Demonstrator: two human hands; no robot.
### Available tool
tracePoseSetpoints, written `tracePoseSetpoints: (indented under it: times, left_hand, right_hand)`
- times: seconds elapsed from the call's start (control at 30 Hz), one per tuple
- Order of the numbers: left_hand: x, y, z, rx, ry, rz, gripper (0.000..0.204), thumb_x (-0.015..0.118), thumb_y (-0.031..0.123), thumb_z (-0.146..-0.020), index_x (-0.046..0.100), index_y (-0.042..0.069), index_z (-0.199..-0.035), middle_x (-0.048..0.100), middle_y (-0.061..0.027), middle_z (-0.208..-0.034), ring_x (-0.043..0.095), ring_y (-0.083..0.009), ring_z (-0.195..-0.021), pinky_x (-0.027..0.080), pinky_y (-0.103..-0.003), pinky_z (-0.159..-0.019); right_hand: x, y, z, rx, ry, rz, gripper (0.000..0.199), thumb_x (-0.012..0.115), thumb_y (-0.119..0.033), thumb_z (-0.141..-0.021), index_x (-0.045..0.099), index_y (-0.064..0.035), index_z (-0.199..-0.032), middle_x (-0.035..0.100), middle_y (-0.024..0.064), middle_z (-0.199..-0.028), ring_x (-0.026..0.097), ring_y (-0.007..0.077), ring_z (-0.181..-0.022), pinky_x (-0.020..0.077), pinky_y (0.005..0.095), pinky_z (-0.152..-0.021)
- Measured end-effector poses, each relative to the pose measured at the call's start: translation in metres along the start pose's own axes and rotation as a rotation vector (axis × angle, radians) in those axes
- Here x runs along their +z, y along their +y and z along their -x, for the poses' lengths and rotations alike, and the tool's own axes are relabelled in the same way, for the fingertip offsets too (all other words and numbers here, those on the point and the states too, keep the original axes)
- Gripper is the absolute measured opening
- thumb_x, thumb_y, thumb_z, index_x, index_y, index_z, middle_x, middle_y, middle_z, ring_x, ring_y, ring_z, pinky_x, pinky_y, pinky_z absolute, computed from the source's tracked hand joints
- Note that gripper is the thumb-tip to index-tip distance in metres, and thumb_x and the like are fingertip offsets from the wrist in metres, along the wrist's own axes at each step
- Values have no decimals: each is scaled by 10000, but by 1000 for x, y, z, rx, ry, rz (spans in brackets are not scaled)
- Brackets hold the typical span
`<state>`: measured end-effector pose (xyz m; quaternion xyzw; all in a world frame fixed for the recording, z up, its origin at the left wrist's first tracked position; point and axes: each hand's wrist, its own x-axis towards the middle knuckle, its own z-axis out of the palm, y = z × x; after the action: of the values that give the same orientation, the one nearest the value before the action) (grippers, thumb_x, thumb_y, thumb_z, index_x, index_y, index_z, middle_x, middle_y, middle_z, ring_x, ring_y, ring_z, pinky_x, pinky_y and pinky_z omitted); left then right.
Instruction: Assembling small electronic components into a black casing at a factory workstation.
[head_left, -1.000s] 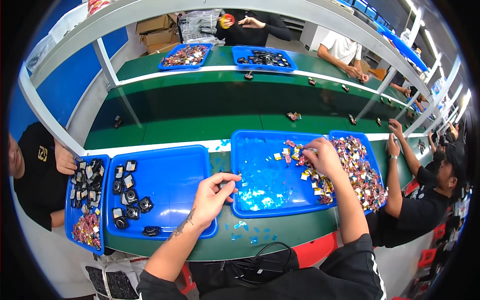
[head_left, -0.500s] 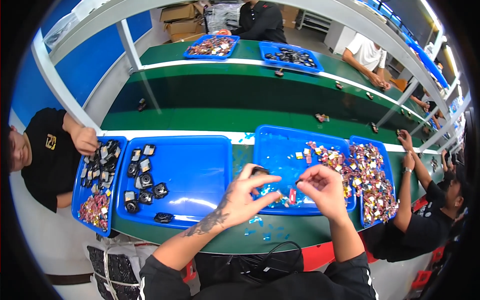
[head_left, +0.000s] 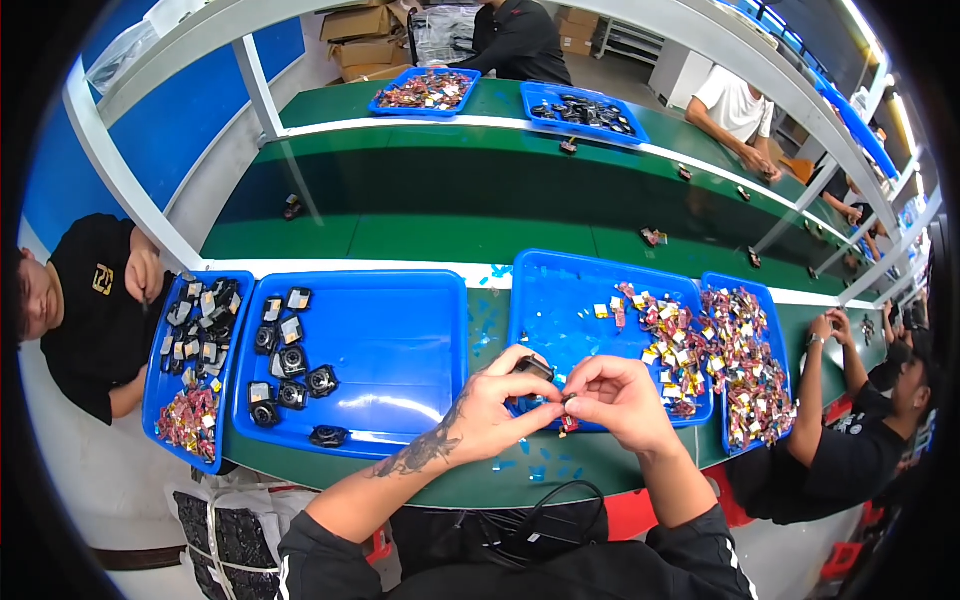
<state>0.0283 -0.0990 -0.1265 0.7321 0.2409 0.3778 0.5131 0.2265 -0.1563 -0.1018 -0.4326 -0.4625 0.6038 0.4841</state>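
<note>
Where the bare left hand (head_left: 503,400) meets the bare right hand (head_left: 622,402), fingers hide much

While the left hand curls around a dark boxy device (head_left: 535,368), fingers cover most of it. The right hand pinches a small dark piece (head_left: 571,397) at the left fingertips, too covered to make out. Just below the pinch shows a small red part (head_left: 569,423); whether attached cannot be told. Beyond the grip, a rectangular blue plastic tray (head_left: 560,292) has its near wall partly blocked by the hands.
</note>
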Motion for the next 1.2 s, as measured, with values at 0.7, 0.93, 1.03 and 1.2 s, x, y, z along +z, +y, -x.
tracePoseSetpoints:
  times: [0.7,0.93,1.03,1.2]
  left_hand:
    - [1,-4,-1,611,75,-527,205,809,86,-653,682,66,-813,616,-60,-943,636,-231,-817,495,-356,-656]
    - [0,-4,-1,434,69,-391,183,800,57,-670,671,34,-797,612,-98,-942,638,-258,-811,522,-355,-670]
    - [2,-6,0,418,69,-389,183,798,55,-672,671,35,-801,611,-98,-948,639,-257,-815,521,-356,-666]
    - [-2,-3,-1,591,58,-600,188,799,60,-673,678,46,-816,619,-83,-939,641,-251,-801,521,-358,-658]
  right_hand:
    - [-13,16,3,288,-127,-269,142,675,-152,-896,652,-12,-893,624,16,-855,534,64,-699,427,218,-601]
    - [-1,1,10,140,-37,21,130,625,-131,-932,631,-2,-923,614,0,-862,560,62,-763,479,215,-616]
    - [0,0,9,126,-8,185,137,619,-144,-939,619,-8,-923,592,-9,-840,537,57,-744,462,216,-629]
    - [-12,5,-7,362,-186,-121,138,585,-165,-962,590,-29,-942,563,-12,-810,503,57,-709,424,218,-657]
